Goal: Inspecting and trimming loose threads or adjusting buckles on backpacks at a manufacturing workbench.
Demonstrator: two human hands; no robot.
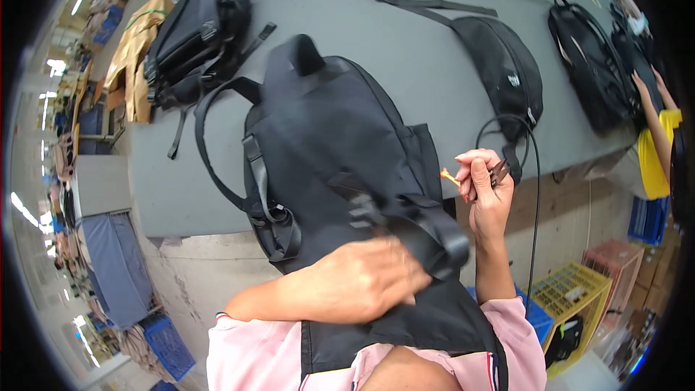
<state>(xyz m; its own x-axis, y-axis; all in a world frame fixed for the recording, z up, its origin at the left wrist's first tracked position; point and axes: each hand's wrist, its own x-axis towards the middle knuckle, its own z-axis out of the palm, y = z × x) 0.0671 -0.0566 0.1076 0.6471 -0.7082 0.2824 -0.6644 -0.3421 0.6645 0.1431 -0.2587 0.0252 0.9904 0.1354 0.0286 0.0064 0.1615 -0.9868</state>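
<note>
A black backpack [329, 130] lies before me on the grey table, its straps and buckle loose toward me. My left hand [365, 279] reaches across its near end, beside a wide black strap [445, 239]; motion smears the fingers, so their grip cannot be made out. Right of the bag, my right hand [486, 185] is closed on a small dark tool [499, 172], mostly covered by the fingers. A thin orange-yellow piece [449, 176] sticks out from the same fingers. Close by, a black cord [537, 195] loops past this hand.
Another black bag [206, 29] rests at the far left of the table [405, 43], next to brown paper [137, 58]. A black waist bag [499, 65] lies to the right. Beyond it, another person's hands [644, 90] touch black bags. Yellow crates [575, 293] stand low at right.
</note>
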